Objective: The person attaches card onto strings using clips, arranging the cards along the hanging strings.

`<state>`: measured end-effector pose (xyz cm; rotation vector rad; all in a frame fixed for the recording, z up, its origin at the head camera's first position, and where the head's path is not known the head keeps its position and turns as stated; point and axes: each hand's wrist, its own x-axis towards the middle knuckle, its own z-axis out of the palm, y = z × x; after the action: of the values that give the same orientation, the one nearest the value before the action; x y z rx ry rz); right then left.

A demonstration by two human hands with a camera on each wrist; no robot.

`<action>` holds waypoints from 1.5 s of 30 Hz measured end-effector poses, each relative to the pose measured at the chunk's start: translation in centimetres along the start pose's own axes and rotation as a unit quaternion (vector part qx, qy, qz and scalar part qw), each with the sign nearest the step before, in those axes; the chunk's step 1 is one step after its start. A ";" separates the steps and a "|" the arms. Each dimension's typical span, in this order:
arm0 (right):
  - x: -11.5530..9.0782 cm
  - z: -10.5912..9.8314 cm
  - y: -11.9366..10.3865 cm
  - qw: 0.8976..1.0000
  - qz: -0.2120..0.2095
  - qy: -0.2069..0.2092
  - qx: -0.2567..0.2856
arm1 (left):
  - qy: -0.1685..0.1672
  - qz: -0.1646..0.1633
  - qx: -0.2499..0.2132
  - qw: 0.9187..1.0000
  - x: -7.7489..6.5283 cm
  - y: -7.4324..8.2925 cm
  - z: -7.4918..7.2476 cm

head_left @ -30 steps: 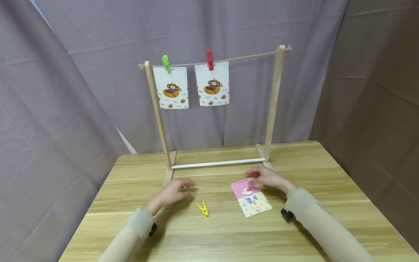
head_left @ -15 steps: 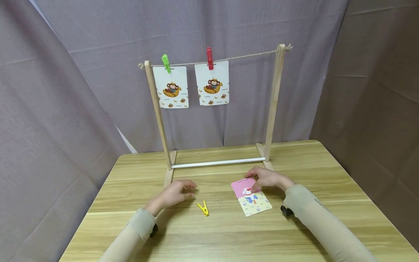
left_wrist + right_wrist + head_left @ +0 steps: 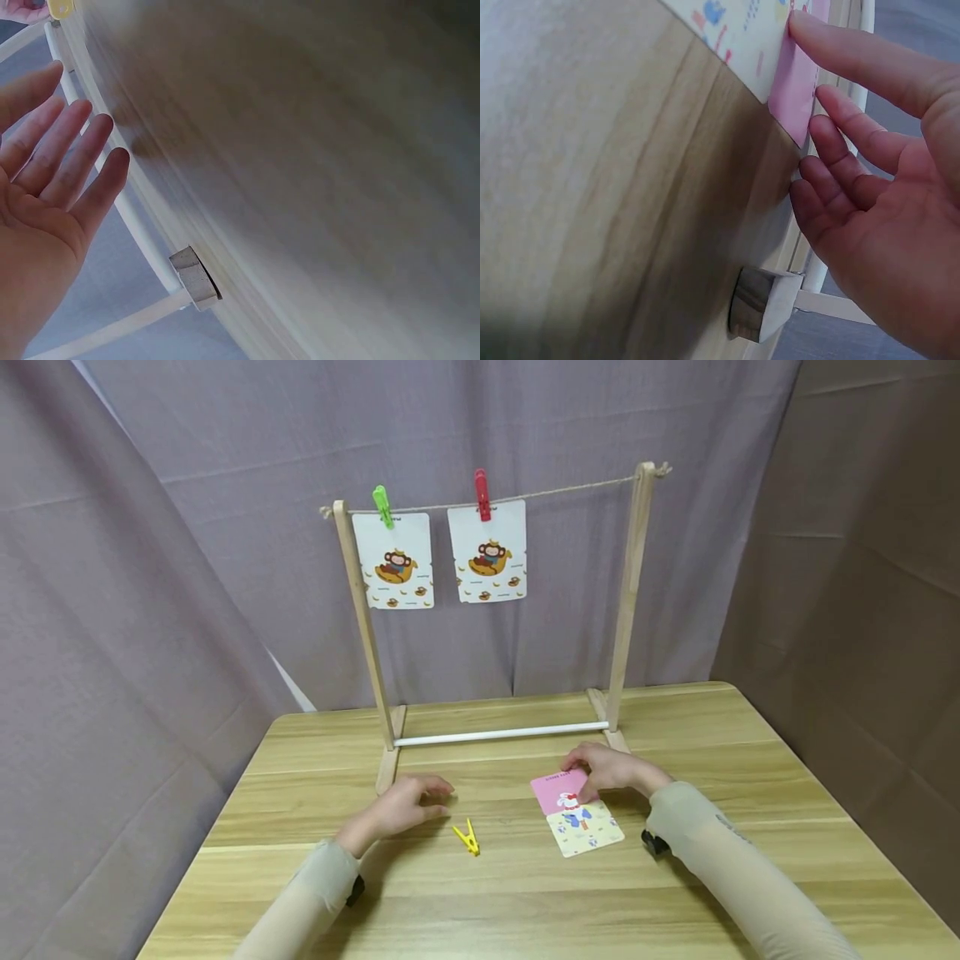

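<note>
My right hand (image 3: 611, 768) rests over a pink and pale-yellow card (image 3: 588, 831) with a white rabbit picture, lying flat on the table. In the right wrist view, the thumb (image 3: 817, 37) touches the card's face, while the other fingertips sit right at its far pink edge. Left of it, my left hand (image 3: 401, 810) hovers over the table with fingers loosely bent and nothing held. Just in front of that hand lies a yellow clothespin (image 3: 468, 838), its legs spread in a V.
Behind the hands stands a wooden rack (image 3: 630, 585) with a string (image 3: 577, 489) across its top. A green clothespin (image 3: 382, 507) and a red clothespin (image 3: 482, 496) each hold a monkey card there. A white rod (image 3: 502, 734) joins the rack's feet. Grey curtains surround the table (image 3: 495, 910).
My right hand has lowered, with its thumb sliding onto the pink part of the card and its fingertips down at the far edge. My left hand has shifted slightly right. The card lies as before.
</note>
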<state>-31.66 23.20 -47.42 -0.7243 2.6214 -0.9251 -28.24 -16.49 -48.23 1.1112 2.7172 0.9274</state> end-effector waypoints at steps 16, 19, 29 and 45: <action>0.0 0.5 0.1 0.999 0.027 -0.014 0.016 | -0.021 0.008 0.038 0.999 -0.1 0.1 0.3; 0.0 0.6 0.1 0.999 0.034 -0.013 0.022 | -0.026 0.011 0.044 0.999 0.0 0.4 0.3; -0.2 0.3 0.2 0.999 0.032 -0.009 0.013 | -0.050 0.006 0.081 0.995 0.4 0.5 0.4; -0.5 0.0 0.3 0.998 0.022 -0.015 0.059 | -0.099 0.032 0.083 0.991 0.4 1.4 0.5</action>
<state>-31.39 23.66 -47.60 -0.6422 2.5207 -1.0380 -27.51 -15.24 -47.77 1.2514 2.6474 0.5691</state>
